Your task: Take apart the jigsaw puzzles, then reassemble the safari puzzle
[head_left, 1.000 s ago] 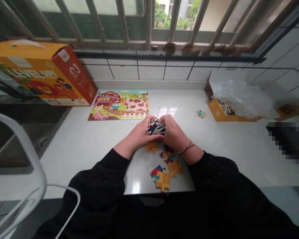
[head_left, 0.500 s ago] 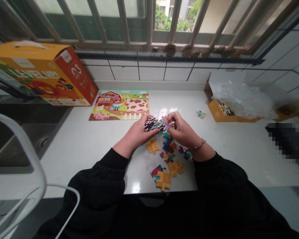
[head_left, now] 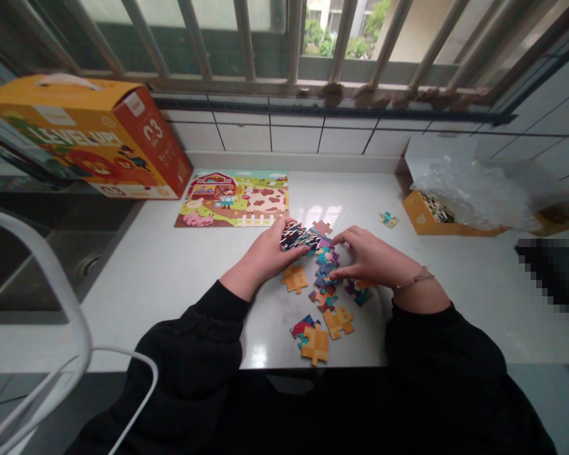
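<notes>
Our left hand (head_left: pixel 267 254) grips a stack of puzzle pieces (head_left: pixel 296 237); beside that grip, our right hand (head_left: pixel 377 258) is spread wide near loose pieces (head_left: pixel 324 298).

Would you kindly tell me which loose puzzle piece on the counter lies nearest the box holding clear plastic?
The teal-and-yellow piece lying alone beyond the right hand; the other loose pieces are scattered farther left.

Barred, daylit window (head_left: pixel 220 38); white tiles (head_left: pixel 294 139) behind the far edge of the tabletop (head_left: pixel 171 265); sink (head_left: pixel 111 218) at its left.
</notes>
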### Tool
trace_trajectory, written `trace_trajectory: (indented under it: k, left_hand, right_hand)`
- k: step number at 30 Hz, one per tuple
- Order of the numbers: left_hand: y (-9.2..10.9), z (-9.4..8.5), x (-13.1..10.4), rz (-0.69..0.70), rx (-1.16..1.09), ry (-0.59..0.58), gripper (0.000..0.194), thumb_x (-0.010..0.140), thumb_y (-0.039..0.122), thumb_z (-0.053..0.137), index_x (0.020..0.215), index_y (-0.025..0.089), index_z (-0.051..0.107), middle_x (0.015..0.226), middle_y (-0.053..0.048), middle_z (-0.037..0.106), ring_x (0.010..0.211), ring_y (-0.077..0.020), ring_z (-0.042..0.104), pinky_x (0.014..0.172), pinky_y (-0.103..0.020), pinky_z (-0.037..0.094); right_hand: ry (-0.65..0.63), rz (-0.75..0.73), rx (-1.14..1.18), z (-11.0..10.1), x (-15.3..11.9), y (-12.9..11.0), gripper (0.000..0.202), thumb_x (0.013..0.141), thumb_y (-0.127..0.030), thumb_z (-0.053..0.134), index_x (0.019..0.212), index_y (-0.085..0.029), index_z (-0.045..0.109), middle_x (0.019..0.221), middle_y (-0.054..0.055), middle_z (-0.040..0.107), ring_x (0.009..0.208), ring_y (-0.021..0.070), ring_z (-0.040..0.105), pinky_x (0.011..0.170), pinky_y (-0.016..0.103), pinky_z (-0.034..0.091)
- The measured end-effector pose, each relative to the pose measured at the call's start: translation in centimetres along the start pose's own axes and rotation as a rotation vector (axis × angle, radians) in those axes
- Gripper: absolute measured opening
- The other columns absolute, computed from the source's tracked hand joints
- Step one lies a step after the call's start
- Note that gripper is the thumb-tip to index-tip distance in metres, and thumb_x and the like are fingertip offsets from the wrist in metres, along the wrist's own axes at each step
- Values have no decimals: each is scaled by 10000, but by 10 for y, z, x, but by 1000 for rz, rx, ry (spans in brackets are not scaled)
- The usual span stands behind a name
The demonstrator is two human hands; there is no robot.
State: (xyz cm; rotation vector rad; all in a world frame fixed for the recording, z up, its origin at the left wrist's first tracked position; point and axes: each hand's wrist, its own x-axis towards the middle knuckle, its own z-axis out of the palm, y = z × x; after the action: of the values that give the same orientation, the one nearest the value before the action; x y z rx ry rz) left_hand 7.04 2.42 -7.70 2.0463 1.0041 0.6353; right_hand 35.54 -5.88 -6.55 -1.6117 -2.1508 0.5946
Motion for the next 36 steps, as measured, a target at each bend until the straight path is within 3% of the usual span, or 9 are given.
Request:
trace_trajectory:
  k: [3,8,12,14,19,24,31,36]
  left_hand:
    - [2,-1,0,3,4,-1,510,937,479,841,1317,263,578,1262,-86,746,1103,-292,727,944,-442,576]
    - [3,0,0,-7,8,-8,505,936,461,837,1321,261,577,1281,-91,739,1116,-292,729,945,-438,579]
    - [1,0,1,-7,1,-8,500,939,465,834,1318,261,580,1277,-93,741,1103,-290,730,954,-445,579]
    - [0,-2,1,-4,9,2,498,938,460,836,1317,261,583,1269,-91,742,1090,-287,729,957,-449,577]
    - [-3,-12,-1,-21,55,63,502,923,471,854,1304,258,604,1222,-80,755,1096,-302,730,980,-464,568]
    - [-6,-19,-1,-41,94,125,596,898,435,883,1382,247,591,1334,-113,742,1216,-338,715,1067,-500,548]
    - [-6,-16,-1,-45,83,111,615,901,454,881,1394,252,575,1355,-117,730,1222,-337,711,1077,-510,546]
    - [-7,-16,0,-35,76,109,621,904,453,870,1408,252,569,1375,-129,724,1241,-340,699,1088,-524,539]
  right_hand:
    - [-29,25,-59,5,-4,1,729,643,-505,1074,1243,-258,740,1279,119,682,1214,358,662,1068,512,574]
    - [-45,35,-4,11,1,-9,481,724,-366,1025,1070,-244,712,1197,97,700,1079,303,687,932,450,590]
    - [-41,136,118,13,2,-13,390,787,-343,945,1029,-268,648,959,27,716,801,233,659,709,380,536]
    - [-19,164,169,14,2,-14,358,812,-324,909,1021,-275,623,898,4,717,743,216,635,672,361,497]
    - [130,246,129,20,11,-16,294,873,-400,870,1014,-250,660,922,39,752,798,234,658,701,353,484]
    - [207,336,21,37,22,-23,456,873,-405,921,1230,-213,712,993,80,763,904,282,706,804,399,540]
    - [303,225,-51,52,25,-21,384,850,-350,946,1101,-198,699,1203,150,658,1146,336,689,1039,498,584]
    - [334,172,89,48,26,-23,487,818,-240,947,1199,-217,647,1275,129,697,1216,319,693,1073,483,570]
